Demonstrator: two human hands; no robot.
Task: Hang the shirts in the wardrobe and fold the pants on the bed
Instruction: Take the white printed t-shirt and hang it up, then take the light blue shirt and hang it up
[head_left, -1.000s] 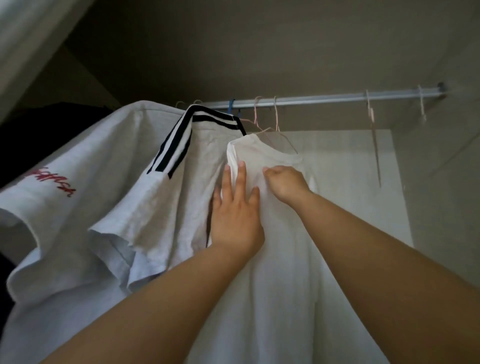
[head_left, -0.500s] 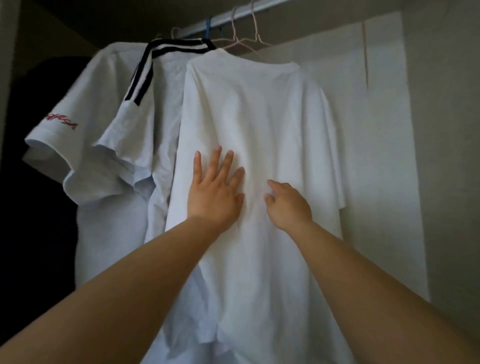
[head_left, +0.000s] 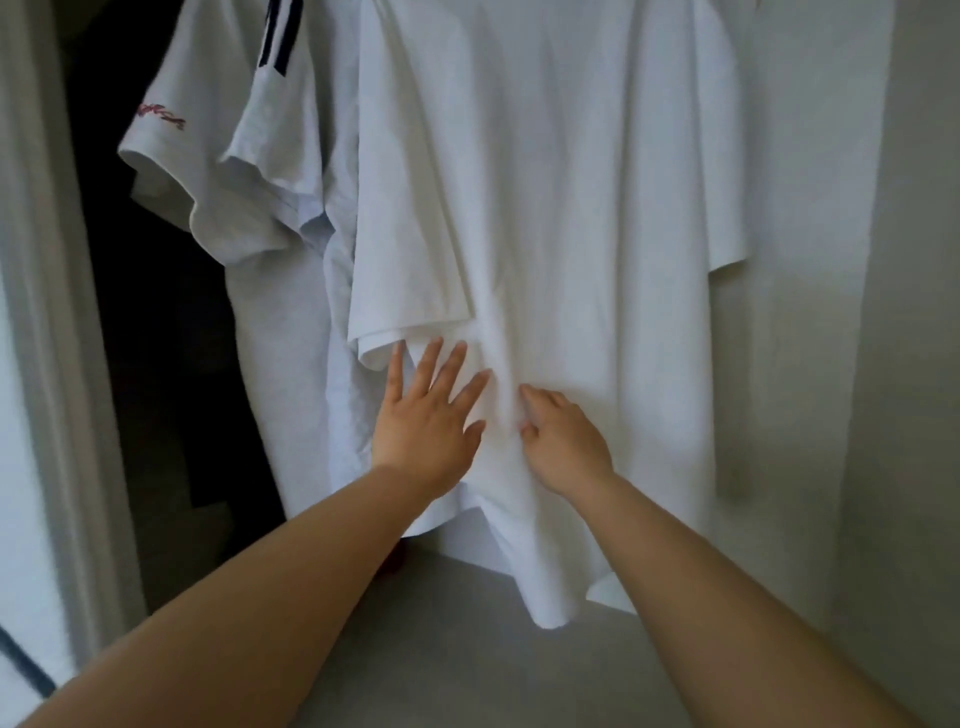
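Both hands on a white shirt (head_left: 571, 208) hung in the wardrobe (head_left: 914, 364).

Head view, inside the wardrobe: three shirts hanging side by side, tops cut off by the picture's edge. Nearest and furthest right, the plain white shirt, hem loose above the grey floor (head_left: 467, 660). Just left of it and partly behind, a striped shirt (head_left: 291, 145) with dark bands at the shoulder. Further left, a lettered shirt (head_left: 171, 171) with red script on the sleeve. Left hand (head_left: 426, 421) spread wide and flat against the white shirt just under a sleeve hem, fingers straight, holding nothing. Right hand (head_left: 563, 441) just beside it, narrow, fingers curled, thumb and forefinger pinching a vertical fold of the same shirt. Hands near but apart, the fold between them.
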